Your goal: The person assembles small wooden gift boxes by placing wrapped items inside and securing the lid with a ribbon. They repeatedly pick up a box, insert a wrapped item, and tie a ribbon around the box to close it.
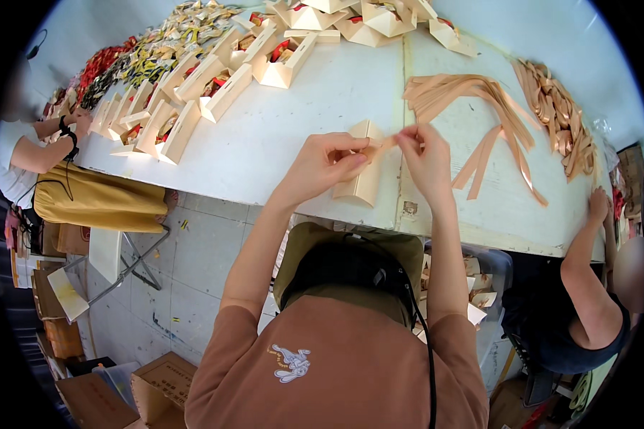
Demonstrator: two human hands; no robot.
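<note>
A closed cream-coloured paper box (356,189) with a curved top lies near the table's front edge, right in front of me. A short stretch of tan ribbon (387,143) spans the gap between my fingertips, over the box's right side. My left hand (320,163) is closed in a pinch on the ribbon's left part and rests over the box's upper left. With thumb and fingers together, my right hand (426,159) pinches the ribbon's other part, just right of the box. The fingers hide part of the ribbon and box top.
Loose tan ribbons (472,96) lie to my right, with looped ribbons (562,121) farther right. Open filled boxes (286,61) line the table's far side and left. Colourful packets (172,43) are heaped behind them. One person sits at each side; a plastic bin stands under the table.
</note>
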